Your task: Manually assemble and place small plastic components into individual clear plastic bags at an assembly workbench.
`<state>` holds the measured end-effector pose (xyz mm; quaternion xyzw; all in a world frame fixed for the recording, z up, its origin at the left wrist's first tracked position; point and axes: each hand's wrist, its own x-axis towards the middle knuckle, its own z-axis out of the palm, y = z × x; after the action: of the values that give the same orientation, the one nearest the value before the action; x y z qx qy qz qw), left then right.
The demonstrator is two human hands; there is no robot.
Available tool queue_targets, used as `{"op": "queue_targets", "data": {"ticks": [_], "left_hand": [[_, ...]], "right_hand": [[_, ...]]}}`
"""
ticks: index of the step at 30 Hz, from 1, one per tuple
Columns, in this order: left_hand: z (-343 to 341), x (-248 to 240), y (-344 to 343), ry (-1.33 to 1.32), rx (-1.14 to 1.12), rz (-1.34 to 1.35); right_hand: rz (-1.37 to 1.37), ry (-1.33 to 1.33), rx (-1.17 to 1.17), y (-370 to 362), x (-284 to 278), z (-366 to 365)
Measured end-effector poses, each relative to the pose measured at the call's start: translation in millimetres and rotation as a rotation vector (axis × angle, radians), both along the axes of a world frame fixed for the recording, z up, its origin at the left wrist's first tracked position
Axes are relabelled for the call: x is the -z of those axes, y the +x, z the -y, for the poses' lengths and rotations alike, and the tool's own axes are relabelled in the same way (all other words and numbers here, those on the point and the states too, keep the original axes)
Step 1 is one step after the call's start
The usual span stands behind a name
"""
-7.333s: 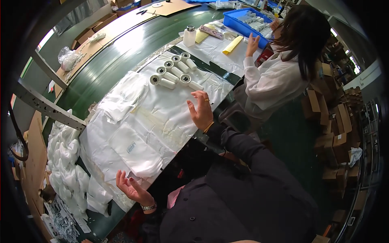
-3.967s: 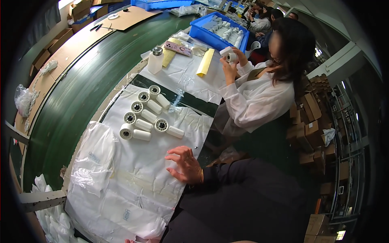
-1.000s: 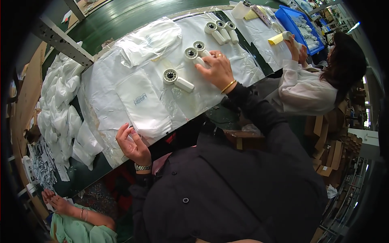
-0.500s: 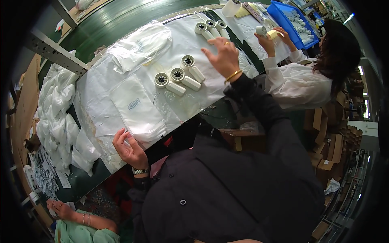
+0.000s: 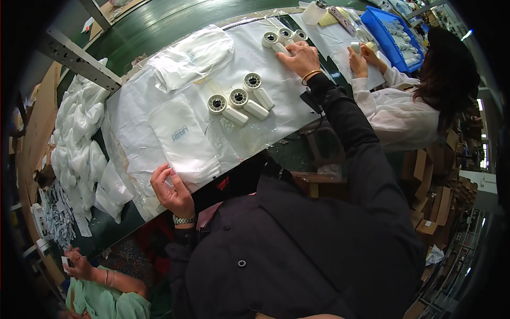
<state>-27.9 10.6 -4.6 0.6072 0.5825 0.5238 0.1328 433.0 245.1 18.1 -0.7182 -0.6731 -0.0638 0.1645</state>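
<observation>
Three white round-headed devices with thick handles and dark centres lie at the table's far right, the leftmost (image 5: 270, 39) showing most. My right hand (image 5: 300, 59) is over their handles, its fingers curled down round them; the fingertips are partly hidden, so how many it grips is unclear. Three more such devices (image 5: 239, 97) lie fanned out mid-table, handles toward the near right. My left hand (image 5: 172, 192) rests at the near table edge, fingers loosely bent and apart, holding nothing. Beside it lies a stack of flat white printed bags (image 5: 183, 135).
More white bags (image 5: 191, 56) lie at the back. A heap of filled white bags (image 5: 79, 143) is at left, near a metal post (image 5: 79, 58). On the right a co-worker (image 5: 393, 101) handles a white part beside a blue crate (image 5: 380, 26). Another person (image 5: 106, 282) is lower left.
My right hand has moved farther away and come down onto the far devices' handles. My left hand has barely moved. The co-worker at right has shifted the white part in their hands.
</observation>
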Motion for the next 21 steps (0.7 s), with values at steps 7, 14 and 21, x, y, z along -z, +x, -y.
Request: {"op": "queue_targets", "data": {"ticks": [7, 14, 21], "left_hand": [[-1.7, -2.9, 4.3, 0.018, -0.015, -0.024], [-5.5, -2.3, 5.1, 0.026, -0.015, 0.004], [0.1, -14.7, -0.2, -0.035, 0.046, 0.058]], "right_hand": [[-0.061, -0.015, -0.028, -20.5, -6.3, 49.3], [-0.093, 0.014, -0.032, -58.9, -11.2, 110.5], [-0.11, 0.16, -0.061, -78.6, -6.6, 134.8]]}}
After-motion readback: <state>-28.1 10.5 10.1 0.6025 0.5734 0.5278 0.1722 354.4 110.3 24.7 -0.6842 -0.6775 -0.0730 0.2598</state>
